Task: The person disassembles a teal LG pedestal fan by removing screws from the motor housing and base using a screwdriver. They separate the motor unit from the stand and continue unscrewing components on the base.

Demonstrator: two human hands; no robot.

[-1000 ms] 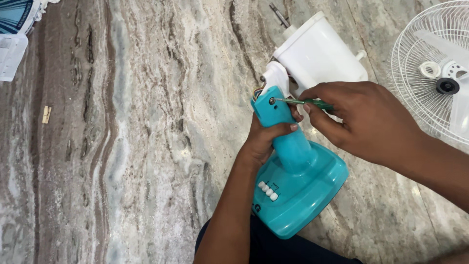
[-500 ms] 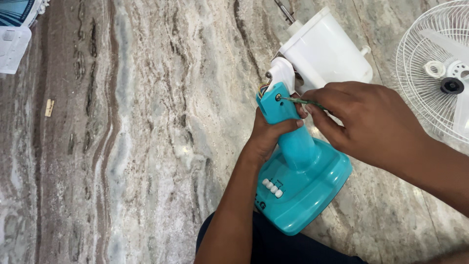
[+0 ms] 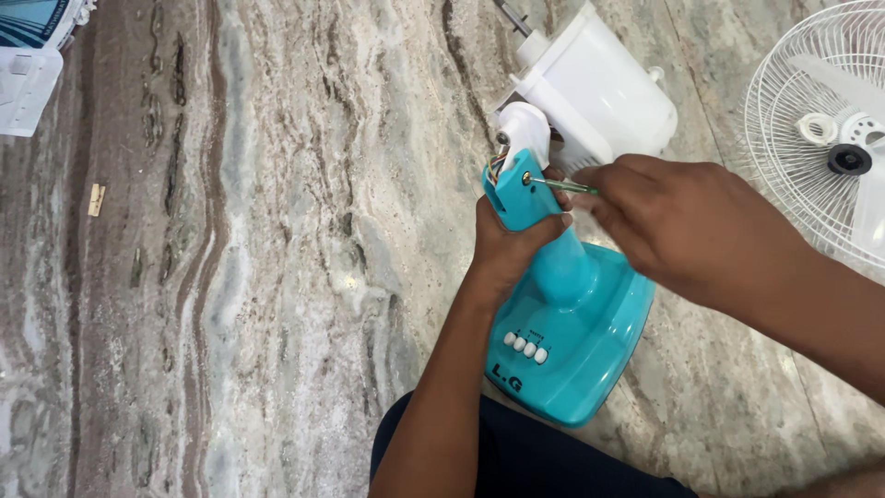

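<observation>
A person's left hand (image 3: pixel 510 247) wraps around the neck of a turquoise plastic table-fan stand (image 3: pixel 562 323) lying on a veined grey marble floor (image 3: pixel 277 277), fingers closed tight on the stem. The right hand (image 3: pixel 682 226) pinches a thin green-handled screwdriver (image 3: pixel 560 185) — its tip set against a screw at the stand's upper end, where coloured wires show. Just beyond, touching the neck, rests the white plastic motor housing (image 3: pixel 595 92). A white wire fan guard (image 3: pixel 816 138) lies toward the floor's right side — well apart from the stand. A row of white buttons dots the stand's base.
</observation>
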